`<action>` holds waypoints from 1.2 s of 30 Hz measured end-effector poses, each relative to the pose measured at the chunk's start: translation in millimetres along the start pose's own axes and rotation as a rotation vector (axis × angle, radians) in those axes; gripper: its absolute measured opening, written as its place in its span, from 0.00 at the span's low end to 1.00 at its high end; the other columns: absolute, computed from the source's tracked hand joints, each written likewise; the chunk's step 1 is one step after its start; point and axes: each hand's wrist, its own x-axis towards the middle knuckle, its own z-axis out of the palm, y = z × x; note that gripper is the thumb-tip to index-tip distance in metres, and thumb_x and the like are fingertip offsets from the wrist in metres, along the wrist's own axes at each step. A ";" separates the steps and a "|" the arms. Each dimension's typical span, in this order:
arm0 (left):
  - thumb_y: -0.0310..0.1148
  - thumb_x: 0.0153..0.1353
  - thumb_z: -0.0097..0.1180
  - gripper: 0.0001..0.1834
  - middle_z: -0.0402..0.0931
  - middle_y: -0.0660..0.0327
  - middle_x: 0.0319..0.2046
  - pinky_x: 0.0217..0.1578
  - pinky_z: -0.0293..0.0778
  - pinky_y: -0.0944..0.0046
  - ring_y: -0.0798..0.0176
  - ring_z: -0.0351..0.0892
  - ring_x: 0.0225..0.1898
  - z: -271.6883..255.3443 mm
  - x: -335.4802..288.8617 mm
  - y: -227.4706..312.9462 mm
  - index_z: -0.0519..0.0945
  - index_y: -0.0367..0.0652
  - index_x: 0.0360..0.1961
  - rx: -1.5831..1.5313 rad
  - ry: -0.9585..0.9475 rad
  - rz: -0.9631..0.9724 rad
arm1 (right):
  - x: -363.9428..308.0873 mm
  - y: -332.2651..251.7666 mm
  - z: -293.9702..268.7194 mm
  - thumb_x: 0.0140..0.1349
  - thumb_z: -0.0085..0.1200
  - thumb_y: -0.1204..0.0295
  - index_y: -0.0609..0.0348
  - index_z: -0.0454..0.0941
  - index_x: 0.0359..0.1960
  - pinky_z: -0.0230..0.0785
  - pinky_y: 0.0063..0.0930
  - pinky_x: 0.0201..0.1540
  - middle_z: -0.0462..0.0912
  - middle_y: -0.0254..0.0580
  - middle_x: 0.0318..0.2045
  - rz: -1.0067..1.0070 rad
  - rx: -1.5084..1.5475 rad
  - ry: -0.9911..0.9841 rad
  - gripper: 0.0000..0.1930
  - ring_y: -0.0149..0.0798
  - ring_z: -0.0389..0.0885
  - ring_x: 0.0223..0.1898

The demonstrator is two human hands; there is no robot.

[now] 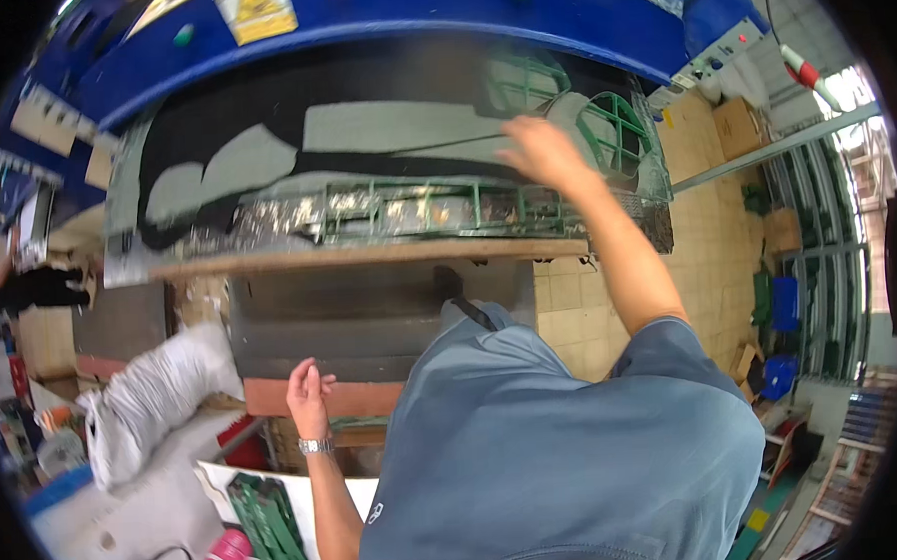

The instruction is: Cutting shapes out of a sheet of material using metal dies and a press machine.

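My right hand reaches over the press bed, between a green-framed cutting die and a second green die to its right. Its fingers point left toward black sheet material, blurred by motion, so their grip does not show. Cut-out gaps in the sheet show the grey bed beneath. A long green ladder-like die lies along the bed's near side. Low on the left, my left hand hangs with loosely bent fingers apart and nothing in it.
A blue press machine spans the far side, with a control box at its right end. A white sack and a pink cup are at left. Green pieces lie near my left forearm; a carton stands at right.
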 end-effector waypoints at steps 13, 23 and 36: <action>0.49 0.59 0.74 0.35 0.68 0.46 0.72 0.69 0.66 0.35 0.40 0.62 0.76 541.3 238.8 173.7 0.79 0.50 0.66 1.141 -0.935 0.959 | -103.3 257.3 -20.3 0.40 0.83 0.64 0.53 0.75 0.70 0.65 0.49 0.75 0.63 0.48 0.78 0.412 0.105 -0.421 0.50 0.62 0.62 0.77; 0.48 0.53 0.76 0.18 0.73 0.42 0.62 0.62 0.44 0.01 0.38 0.69 0.69 630.1 270.3 132.4 0.92 0.56 0.44 1.483 -0.878 0.995 | -84.7 205.3 -93.4 0.40 0.79 0.73 0.66 0.78 0.65 0.71 0.42 0.68 0.83 0.57 0.58 0.589 0.512 -0.325 0.43 0.58 0.80 0.61; 0.50 0.63 0.70 0.15 0.68 0.44 0.59 0.62 0.57 0.08 0.39 0.66 0.68 436.2 198.4 268.5 0.87 0.56 0.45 1.048 -1.335 0.799 | 163.4 140.4 -293.8 0.43 0.72 0.64 0.59 0.75 0.71 0.65 0.46 0.72 0.82 0.57 0.62 -0.004 0.007 -0.110 0.47 0.58 0.79 0.63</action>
